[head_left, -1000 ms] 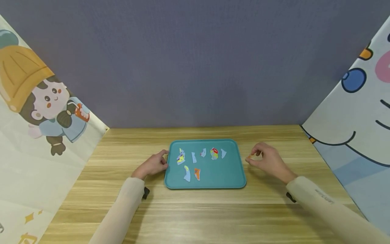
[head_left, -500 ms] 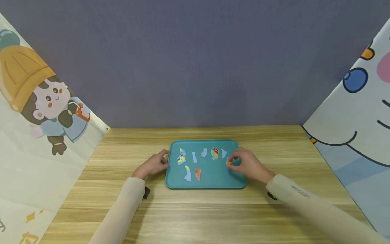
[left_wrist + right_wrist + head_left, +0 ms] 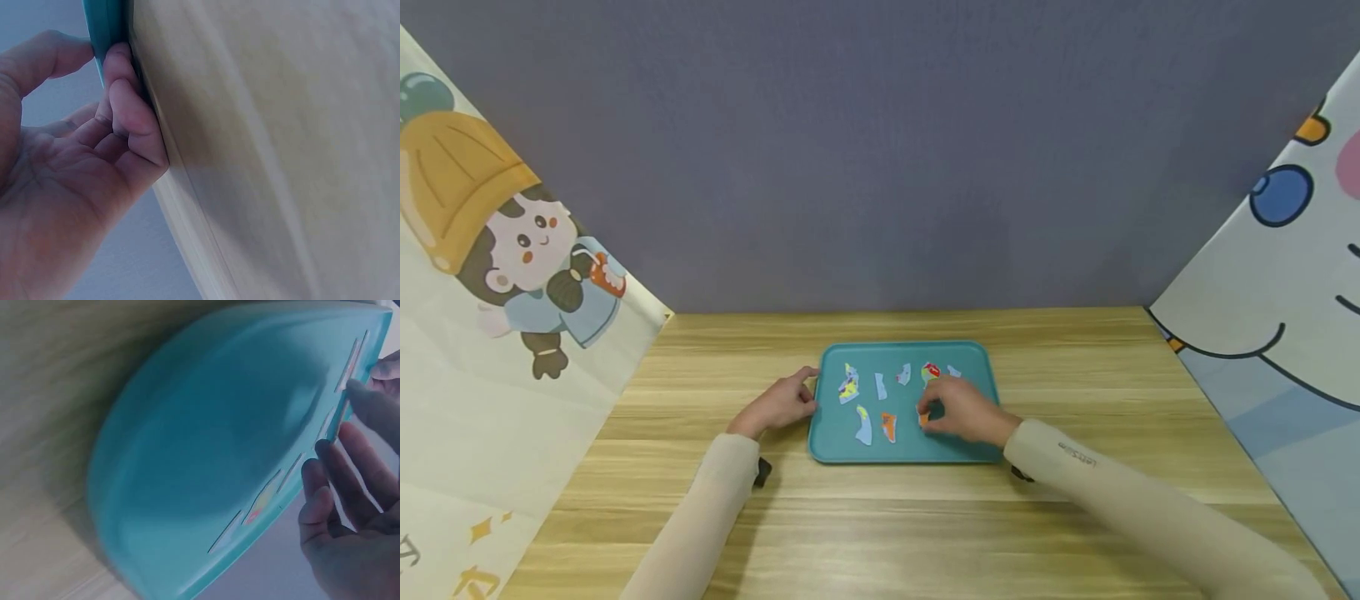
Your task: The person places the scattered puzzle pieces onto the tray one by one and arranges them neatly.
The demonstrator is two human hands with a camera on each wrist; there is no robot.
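Observation:
A teal tray (image 3: 880, 460) lies on the wooden table, bearing several flat, irregular puzzle pieces. My right hand (image 3: 964, 408) is over its middle, pinching a small orange-and-white puzzle piece (image 3: 923, 420) between thumb and fingertips. Just left of it lies another orange piece (image 3: 889, 427), with a curved pale-blue piece (image 3: 864, 426) beyond. In the back row are a yellow-and-purple piece (image 3: 849, 387), a pale strip (image 3: 881, 386), a small grey-blue piece (image 3: 904, 374) and a red-and-green piece (image 3: 931, 370), partly covered by my hand. My left hand (image 3: 781, 404) holds the tray's left rim, fingers curled beside it.
Wood-grain tabletop (image 3: 865, 533) surrounds the tray. A grey-blue padded wall (image 3: 880, 167) rises behind the table. Printed cartoon panels (image 3: 550, 275) stand on both sides. A pale piece (image 3: 953, 371) lies near the tray's back right corner.
My right hand has moved left from beside the tray's right edge to above its middle, bringing the orange puzzle piece along. The left hand stays at the left rim.

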